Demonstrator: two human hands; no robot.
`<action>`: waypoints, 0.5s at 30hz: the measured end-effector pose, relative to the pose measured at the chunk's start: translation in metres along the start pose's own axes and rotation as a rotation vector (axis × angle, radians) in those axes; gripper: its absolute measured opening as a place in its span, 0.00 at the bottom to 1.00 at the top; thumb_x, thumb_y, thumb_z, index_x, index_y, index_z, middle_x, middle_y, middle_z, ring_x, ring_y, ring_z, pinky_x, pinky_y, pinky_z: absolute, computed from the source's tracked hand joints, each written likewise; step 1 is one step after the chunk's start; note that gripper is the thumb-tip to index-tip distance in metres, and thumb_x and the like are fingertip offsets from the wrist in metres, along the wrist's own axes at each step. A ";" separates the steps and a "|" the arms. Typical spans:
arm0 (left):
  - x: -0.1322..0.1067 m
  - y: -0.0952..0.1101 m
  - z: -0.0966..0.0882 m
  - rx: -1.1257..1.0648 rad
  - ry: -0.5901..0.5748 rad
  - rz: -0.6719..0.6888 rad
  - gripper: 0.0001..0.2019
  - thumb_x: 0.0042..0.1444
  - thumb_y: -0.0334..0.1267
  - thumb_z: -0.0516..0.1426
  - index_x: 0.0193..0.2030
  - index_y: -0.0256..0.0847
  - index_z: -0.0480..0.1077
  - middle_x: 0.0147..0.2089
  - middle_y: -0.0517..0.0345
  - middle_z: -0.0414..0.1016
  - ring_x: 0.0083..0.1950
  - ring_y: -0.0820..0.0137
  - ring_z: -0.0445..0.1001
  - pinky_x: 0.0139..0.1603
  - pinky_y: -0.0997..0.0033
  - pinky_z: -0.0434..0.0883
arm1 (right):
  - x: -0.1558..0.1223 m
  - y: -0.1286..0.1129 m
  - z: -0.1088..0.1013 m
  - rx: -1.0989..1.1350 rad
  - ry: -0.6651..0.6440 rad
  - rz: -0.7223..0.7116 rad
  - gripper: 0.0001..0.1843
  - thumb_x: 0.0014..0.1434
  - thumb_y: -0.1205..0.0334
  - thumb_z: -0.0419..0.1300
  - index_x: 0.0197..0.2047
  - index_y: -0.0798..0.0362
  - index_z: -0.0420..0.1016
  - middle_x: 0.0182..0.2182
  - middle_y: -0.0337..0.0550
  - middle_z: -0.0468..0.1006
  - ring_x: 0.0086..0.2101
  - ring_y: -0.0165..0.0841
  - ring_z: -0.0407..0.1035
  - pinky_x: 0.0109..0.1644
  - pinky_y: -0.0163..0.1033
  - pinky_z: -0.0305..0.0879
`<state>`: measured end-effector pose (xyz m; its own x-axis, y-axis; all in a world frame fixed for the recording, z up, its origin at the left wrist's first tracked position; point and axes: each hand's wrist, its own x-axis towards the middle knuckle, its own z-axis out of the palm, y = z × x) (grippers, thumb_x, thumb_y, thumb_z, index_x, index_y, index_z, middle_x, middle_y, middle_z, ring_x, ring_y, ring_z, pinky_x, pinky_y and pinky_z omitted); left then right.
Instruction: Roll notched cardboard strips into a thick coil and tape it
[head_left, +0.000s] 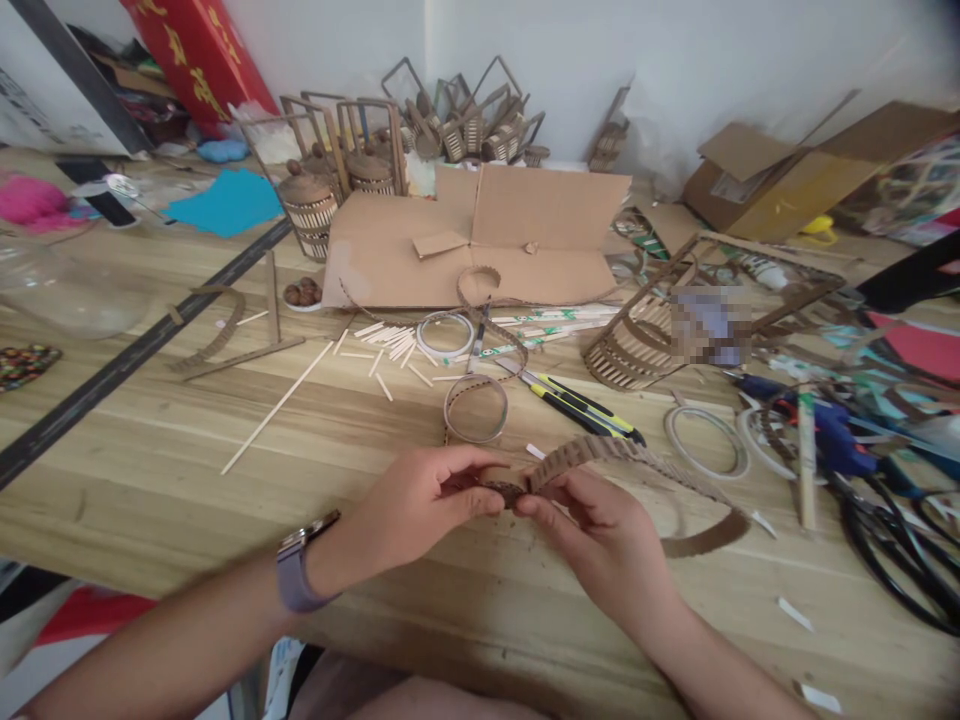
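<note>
Low over the front of the wooden table, my left hand pinches a small tight coil of brown cardboard between thumb and fingers. Beside it, my right hand is closed on a corrugated cardboard strip where it meets the coil. The strip's loose length loops out to the right and curves back toward the table. Just beyond my hands stands a tape roll on its edge. Two yellow-and-black utility knives lie behind my right hand.
Cut sticks are scattered ahead, near a flat cardboard sheet. On the right are a tipped stick basket, a blue glue gun and black scissors. Several small baskets stand by the wall. A bowl of brown balls sits left.
</note>
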<state>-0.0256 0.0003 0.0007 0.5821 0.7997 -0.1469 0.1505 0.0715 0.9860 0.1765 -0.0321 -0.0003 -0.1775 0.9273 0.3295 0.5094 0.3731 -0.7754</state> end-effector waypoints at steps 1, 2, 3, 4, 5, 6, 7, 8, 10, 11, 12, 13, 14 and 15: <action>0.000 -0.001 0.000 -0.013 -0.014 -0.012 0.10 0.61 0.41 0.59 0.47 0.42 0.75 0.42 0.57 0.80 0.43 0.65 0.77 0.42 0.71 0.70 | -0.001 0.001 0.001 0.032 0.004 0.029 0.12 0.62 0.58 0.62 0.27 0.50 0.73 0.22 0.36 0.76 0.24 0.31 0.71 0.27 0.32 0.65; 0.000 -0.002 0.000 -0.005 -0.023 -0.019 0.10 0.62 0.42 0.58 0.45 0.41 0.75 0.40 0.57 0.79 0.42 0.65 0.77 0.41 0.71 0.70 | -0.001 0.001 0.002 0.058 0.001 0.052 0.13 0.62 0.57 0.62 0.27 0.50 0.73 0.22 0.37 0.76 0.24 0.31 0.71 0.26 0.33 0.65; 0.000 -0.002 -0.001 0.024 -0.025 -0.021 0.09 0.63 0.42 0.57 0.43 0.40 0.75 0.38 0.58 0.79 0.41 0.65 0.77 0.40 0.71 0.70 | -0.001 0.002 0.002 0.074 -0.005 0.069 0.13 0.62 0.56 0.62 0.27 0.51 0.73 0.22 0.37 0.76 0.24 0.31 0.72 0.27 0.33 0.66; 0.000 -0.002 -0.001 0.068 -0.018 -0.016 0.09 0.63 0.42 0.57 0.41 0.40 0.75 0.36 0.58 0.78 0.41 0.65 0.77 0.39 0.72 0.70 | -0.001 0.002 0.002 0.080 -0.009 0.077 0.13 0.62 0.56 0.63 0.27 0.51 0.74 0.22 0.38 0.77 0.25 0.32 0.73 0.28 0.33 0.67; 0.000 -0.002 -0.001 0.123 -0.005 -0.007 0.09 0.64 0.42 0.56 0.39 0.40 0.74 0.35 0.59 0.78 0.40 0.65 0.77 0.38 0.73 0.69 | -0.001 0.003 0.002 0.075 -0.008 0.077 0.13 0.61 0.56 0.63 0.27 0.50 0.75 0.24 0.39 0.79 0.26 0.33 0.74 0.29 0.34 0.68; -0.001 -0.001 -0.001 0.185 0.008 0.004 0.10 0.64 0.42 0.56 0.36 0.40 0.73 0.33 0.60 0.77 0.38 0.66 0.77 0.36 0.74 0.67 | 0.000 0.003 0.001 0.061 -0.005 0.068 0.12 0.61 0.56 0.64 0.27 0.50 0.76 0.26 0.40 0.81 0.28 0.34 0.76 0.30 0.34 0.69; -0.001 -0.001 -0.001 0.246 0.021 0.017 0.11 0.64 0.42 0.56 0.34 0.40 0.72 0.31 0.61 0.75 0.36 0.67 0.76 0.33 0.74 0.66 | 0.000 0.003 0.000 0.040 0.000 0.053 0.12 0.61 0.56 0.64 0.27 0.50 0.77 0.27 0.40 0.83 0.29 0.34 0.77 0.31 0.34 0.70; -0.001 0.000 -0.002 0.306 0.031 0.032 0.12 0.64 0.43 0.56 0.31 0.40 0.70 0.28 0.63 0.74 0.33 0.68 0.75 0.31 0.75 0.63 | 0.000 0.003 -0.001 0.014 0.003 0.031 0.12 0.61 0.56 0.64 0.27 0.50 0.77 0.29 0.40 0.84 0.30 0.35 0.78 0.31 0.34 0.70; -0.002 0.002 -0.002 0.418 0.037 0.067 0.14 0.65 0.42 0.56 0.29 0.40 0.69 0.25 0.65 0.71 0.30 0.70 0.73 0.28 0.75 0.60 | 0.001 0.003 -0.003 -0.055 -0.008 -0.018 0.12 0.63 0.56 0.63 0.28 0.49 0.77 0.29 0.40 0.84 0.29 0.34 0.79 0.31 0.34 0.71; -0.002 0.003 -0.002 0.467 0.036 0.086 0.13 0.65 0.41 0.56 0.29 0.40 0.69 0.25 0.65 0.72 0.29 0.71 0.72 0.28 0.75 0.59 | 0.001 0.003 -0.003 -0.093 -0.016 -0.044 0.13 0.63 0.56 0.61 0.28 0.49 0.77 0.27 0.40 0.84 0.28 0.34 0.78 0.30 0.33 0.70; -0.003 0.004 -0.002 0.504 0.032 0.102 0.11 0.65 0.39 0.56 0.31 0.40 0.70 0.26 0.65 0.73 0.30 0.71 0.73 0.29 0.75 0.59 | 0.001 0.002 -0.003 -0.128 -0.022 -0.069 0.14 0.64 0.56 0.60 0.27 0.49 0.77 0.26 0.39 0.83 0.25 0.33 0.77 0.28 0.33 0.69; -0.003 0.005 -0.002 0.531 0.023 0.117 0.09 0.65 0.36 0.56 0.33 0.40 0.72 0.28 0.64 0.75 0.31 0.70 0.74 0.30 0.75 0.60 | 0.001 0.002 -0.003 -0.156 -0.030 -0.089 0.15 0.65 0.56 0.59 0.27 0.50 0.76 0.24 0.39 0.82 0.24 0.32 0.76 0.26 0.32 0.68; -0.004 0.005 -0.002 0.550 0.007 0.128 0.07 0.65 0.34 0.56 0.35 0.41 0.73 0.32 0.63 0.78 0.33 0.70 0.76 0.32 0.75 0.62 | 0.001 0.002 -0.002 -0.177 -0.040 -0.103 0.16 0.66 0.56 0.58 0.27 0.50 0.76 0.23 0.38 0.82 0.23 0.31 0.75 0.25 0.32 0.68; -0.004 0.006 -0.002 0.565 -0.010 0.137 0.06 0.65 0.32 0.56 0.38 0.41 0.74 0.35 0.61 0.80 0.36 0.68 0.77 0.34 0.75 0.63 | 0.000 0.002 -0.002 -0.191 -0.053 -0.116 0.16 0.67 0.57 0.57 0.28 0.50 0.76 0.23 0.38 0.82 0.22 0.31 0.75 0.25 0.32 0.67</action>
<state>-0.0284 -0.0015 0.0069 0.6333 0.7735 -0.0241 0.4745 -0.3635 0.8017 0.1787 -0.0314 -0.0007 -0.2853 0.8807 0.3781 0.6324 0.4694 -0.6162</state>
